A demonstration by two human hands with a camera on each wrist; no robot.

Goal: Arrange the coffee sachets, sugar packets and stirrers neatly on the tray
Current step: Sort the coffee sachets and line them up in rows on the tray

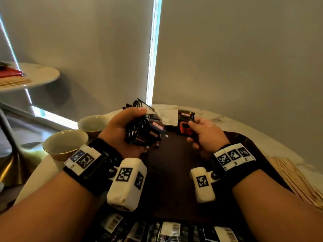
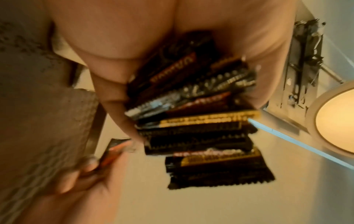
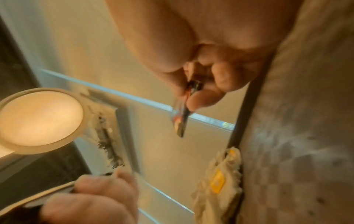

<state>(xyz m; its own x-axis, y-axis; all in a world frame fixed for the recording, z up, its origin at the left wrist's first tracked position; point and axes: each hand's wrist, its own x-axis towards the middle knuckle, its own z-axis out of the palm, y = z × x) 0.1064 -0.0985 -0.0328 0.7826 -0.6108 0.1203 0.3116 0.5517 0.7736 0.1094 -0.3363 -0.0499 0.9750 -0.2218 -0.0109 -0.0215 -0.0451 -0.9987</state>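
Observation:
My left hand grips a thick bunch of black coffee sachets above the left part of the dark brown tray; the bunch fans out from the palm in the left wrist view. My right hand pinches a single black and red coffee sachet upright over the tray's far edge; it shows edge-on between thumb and fingers. More sachets lie in a row at the tray's near edge. Wooden stirrers lie on the table right of the tray.
Two cream cups stand on the marble table left of the tray. White and yellow packets lie at the tray's edge. A side table and a brass lamp base stand at the left.

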